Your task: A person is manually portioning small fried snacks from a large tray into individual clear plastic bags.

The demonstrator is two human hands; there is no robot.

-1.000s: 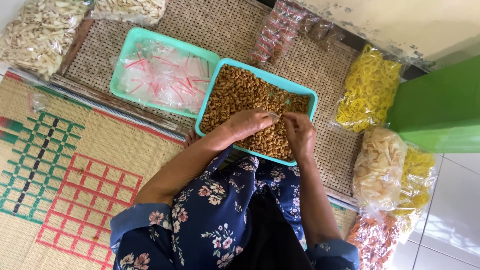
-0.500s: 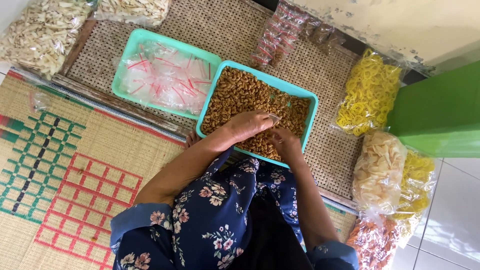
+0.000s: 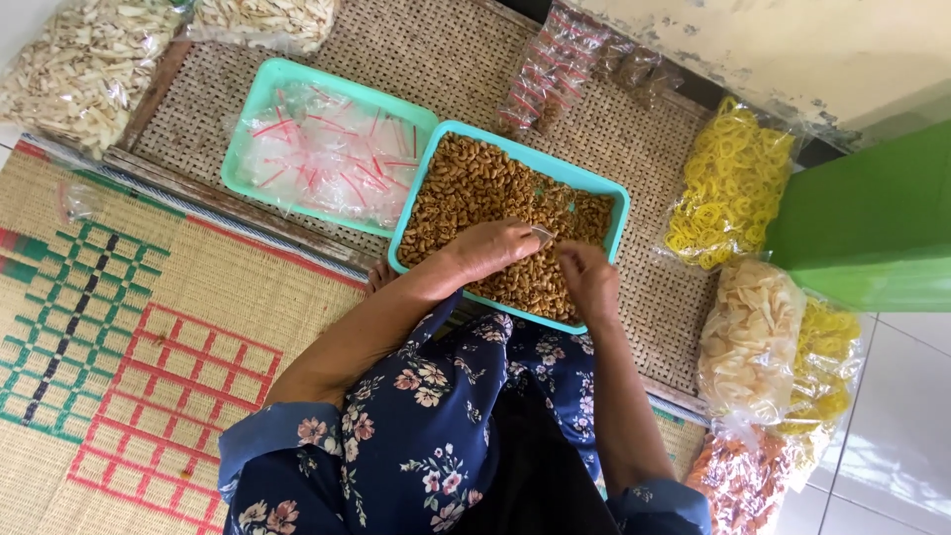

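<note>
A small clear bag [image 3: 543,235] is pinched between the left hand [image 3: 492,250] and right hand [image 3: 588,280] over a tray [image 3: 616,206] full of brown snacks [image 3: 475,188], with many empty bags [image 3: 327,154] left.

Orange snack bag [image 3: 743,481] cut by edge

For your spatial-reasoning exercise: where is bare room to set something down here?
Free: patterned mat left of the left hand's arm; woven tray strip above the snack tub. Crowded: right side, with yellow ring bag and cracker bag.
</note>
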